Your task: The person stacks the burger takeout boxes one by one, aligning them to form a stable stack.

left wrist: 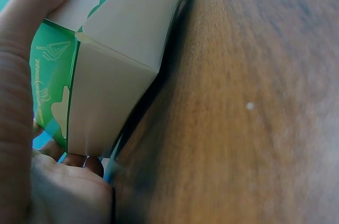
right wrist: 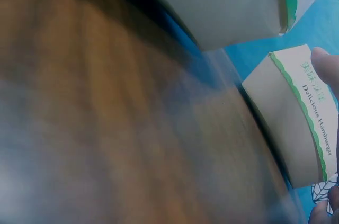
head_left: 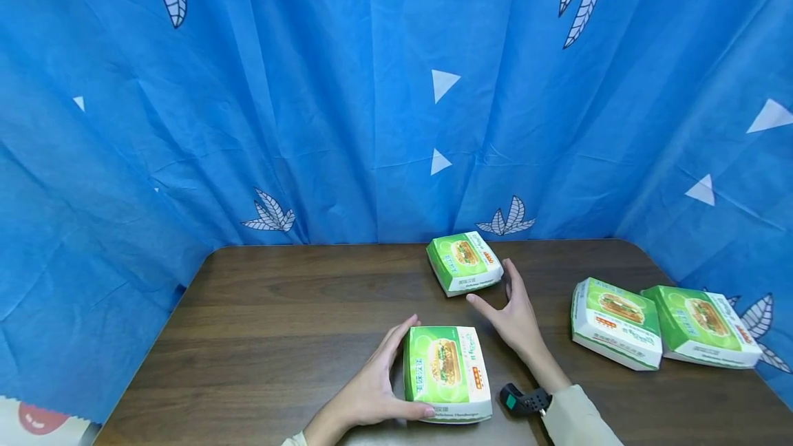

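My left hand (head_left: 374, 384) grips a green and white hamburger box (head_left: 442, 370) near the front of the table, with the thumb along its near side and the fingers at its far left. In the left wrist view, the thumb (left wrist: 39, 1) lies against the printed side of this box (left wrist: 106, 97). My right hand (head_left: 514, 312) is at the near right corner of a second hamburger box (head_left: 464, 263) at the table's back edge. Its thumb and fingers are spread around that corner; whether they touch the box I cannot tell. The right wrist view shows both boxes.
Two more hamburger boxes, a tilted one (head_left: 616, 322) and another (head_left: 703, 329), lie side by side on the right of the brown wooden table (head_left: 260, 336). A black watch (head_left: 523, 401) is on the right wrist. Blue curtain (head_left: 310, 88) hangs behind and beside the table.
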`<action>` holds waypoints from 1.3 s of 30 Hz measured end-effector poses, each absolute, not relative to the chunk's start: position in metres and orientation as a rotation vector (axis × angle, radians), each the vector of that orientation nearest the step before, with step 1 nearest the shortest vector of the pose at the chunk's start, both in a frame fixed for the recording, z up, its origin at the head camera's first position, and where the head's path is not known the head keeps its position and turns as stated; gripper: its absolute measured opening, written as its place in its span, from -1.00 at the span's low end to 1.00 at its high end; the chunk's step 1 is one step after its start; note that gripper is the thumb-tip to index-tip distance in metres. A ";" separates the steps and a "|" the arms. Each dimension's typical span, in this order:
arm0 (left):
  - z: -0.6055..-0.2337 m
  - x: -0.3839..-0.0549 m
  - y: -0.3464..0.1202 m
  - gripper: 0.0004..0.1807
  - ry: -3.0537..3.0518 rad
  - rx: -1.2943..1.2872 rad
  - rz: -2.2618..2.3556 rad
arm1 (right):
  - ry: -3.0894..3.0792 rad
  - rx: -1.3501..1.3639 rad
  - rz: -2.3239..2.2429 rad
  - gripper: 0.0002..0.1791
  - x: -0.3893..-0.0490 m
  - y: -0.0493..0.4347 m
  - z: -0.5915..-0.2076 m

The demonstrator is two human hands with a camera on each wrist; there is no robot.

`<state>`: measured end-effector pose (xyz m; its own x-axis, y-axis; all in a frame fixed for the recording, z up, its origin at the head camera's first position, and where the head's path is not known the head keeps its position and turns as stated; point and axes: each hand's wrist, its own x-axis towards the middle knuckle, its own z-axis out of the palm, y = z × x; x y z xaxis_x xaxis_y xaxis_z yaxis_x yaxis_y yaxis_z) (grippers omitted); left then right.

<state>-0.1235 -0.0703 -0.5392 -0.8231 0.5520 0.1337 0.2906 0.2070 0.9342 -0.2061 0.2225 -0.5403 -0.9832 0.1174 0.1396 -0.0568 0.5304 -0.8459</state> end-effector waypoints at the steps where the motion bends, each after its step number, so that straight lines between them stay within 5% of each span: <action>1: -0.539 -0.124 -0.070 0.34 2.247 0.802 1.664 | -2.591 -0.049 1.445 0.28 -0.208 0.223 -0.540; 39: -0.541 -0.124 -0.069 0.33 2.214 0.790 1.688 | -2.619 -0.025 1.429 0.31 -0.239 0.218 -0.539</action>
